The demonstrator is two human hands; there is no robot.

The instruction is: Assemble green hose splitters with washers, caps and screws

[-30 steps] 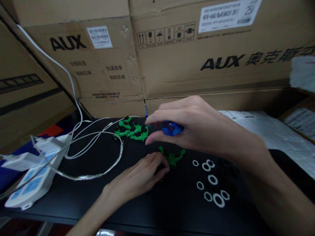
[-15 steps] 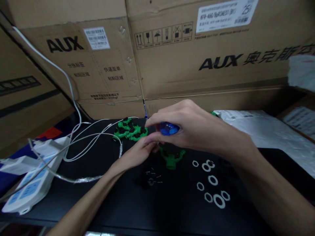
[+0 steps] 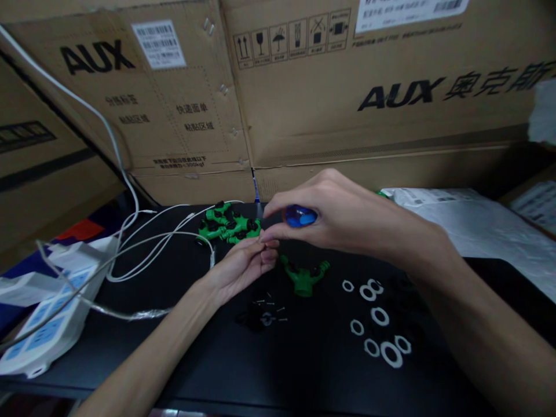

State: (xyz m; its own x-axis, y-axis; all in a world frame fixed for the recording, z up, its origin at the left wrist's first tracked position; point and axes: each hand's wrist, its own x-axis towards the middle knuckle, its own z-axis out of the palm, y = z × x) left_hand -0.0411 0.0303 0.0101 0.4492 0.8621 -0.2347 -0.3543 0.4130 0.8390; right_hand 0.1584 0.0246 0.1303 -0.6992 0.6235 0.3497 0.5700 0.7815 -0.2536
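Two hands meet just above the black tabletop. The right hand is curled around a blue round piece, clamped between thumb and forefinger so that only its glossy end shows. The left hand comes up from below with its fingertips bunched together and touching the right thumb; they seem to pinch something very small, but the view is too dim to tell what.

To do this joining well, the blue piece should be kept steady in the right hand while the left feeds its bit in squarely, working low over the table so that anything dropped stays close.

The blue piece looks like smooth, shiny plastic, dark blue with a lighter patch, and is mostly hidden by the fingers. Just below the right hand lies a green forked part, apart from both hands. Beyond the left fingertips sits a cluster of green parts with black caps. Below the left hand lie small pins around a dark bit, and under the right wrist are white rings, scattered loose.
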